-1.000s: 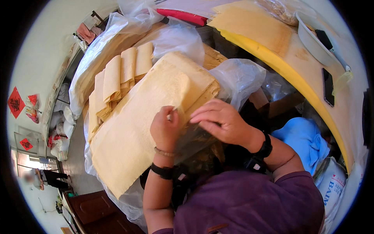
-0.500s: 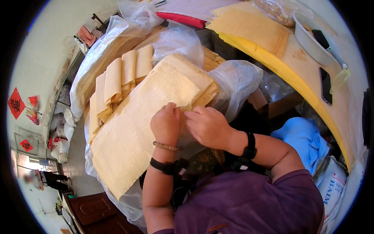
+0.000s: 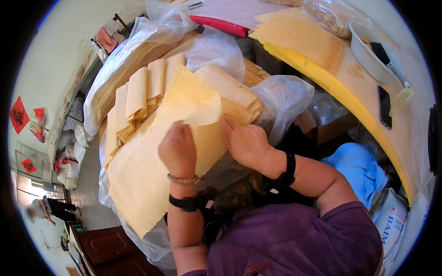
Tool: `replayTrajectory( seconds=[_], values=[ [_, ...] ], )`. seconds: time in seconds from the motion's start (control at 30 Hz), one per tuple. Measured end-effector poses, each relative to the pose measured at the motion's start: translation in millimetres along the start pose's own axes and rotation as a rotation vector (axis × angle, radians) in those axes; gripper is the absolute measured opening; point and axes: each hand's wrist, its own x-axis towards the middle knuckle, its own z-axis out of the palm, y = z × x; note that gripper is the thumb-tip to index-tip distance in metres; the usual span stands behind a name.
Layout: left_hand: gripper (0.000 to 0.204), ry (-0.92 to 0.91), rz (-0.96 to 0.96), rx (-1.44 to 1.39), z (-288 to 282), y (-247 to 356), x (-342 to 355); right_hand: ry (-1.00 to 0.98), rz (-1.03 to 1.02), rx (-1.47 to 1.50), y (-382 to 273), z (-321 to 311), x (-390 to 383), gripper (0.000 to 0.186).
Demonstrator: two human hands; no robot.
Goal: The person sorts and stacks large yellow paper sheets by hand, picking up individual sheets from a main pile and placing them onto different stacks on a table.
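A thin yellowish sheet (image 3: 138, 188) lies across a stack of similar sheets (image 3: 232, 85), with its upper part lifted and curled over. My left hand (image 3: 177, 149) is closed in a pinch on this sheet, near the middle of its width. Just to the right, my right hand (image 3: 246, 142) rests at the stack's right side with bent fingers touching the sheets; the fingertips are blurred, so I cannot tell whether they grip. Several folded bundles of sheets (image 3: 136, 94) lie along the stack's upper left, among crumpled clear plastic (image 3: 106, 87).
A yellow-edged counter (image 3: 391, 147) curves along the right, holding loose sheets (image 3: 299, 39), a white basin (image 3: 373, 64) and a phone (image 3: 384, 106). Blue cloth (image 3: 352, 168) and a white sack (image 3: 386, 223) sit below. A person (image 3: 57, 209) stands beside a doorway at the far left.
My left hand has moved left and the top sheet's upper part has lifted and curled, showing a yellower surface. My right hand has shifted slightly, its fingers now angled upward.
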Motion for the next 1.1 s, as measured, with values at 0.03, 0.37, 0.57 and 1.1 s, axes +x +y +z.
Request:
replayTrajectory(
  seconds=[0.03, 0.37, 0.57, 1.1],
  values=[
    [0.008, 0.062, -0.085, -0.054, -7.2, -5.7, 2.8, -0.057, 0.029, 0.008, -3.2, -4.0, 2.1, 0.029],
    [0.011, 0.055, 0.013, -0.037, -16.9, -8.7, -7.6, -0.221, -0.175, -0.092, -10.0, 38.0, 80.8, 0.028],
    [0.013, 0.100, -0.049, -0.126, -42.1, -19.8, -5.7, 0.131, -0.336, 0.172, -10.0, 60.3, 90.4, 0.032],
    [0.014, 0.212, 0.163, -0.008, -42.6, -20.7, -35.7, -0.414, 0.543, 2.274, -11.6, 82.9, 115.0, 0.050]
  ],
)
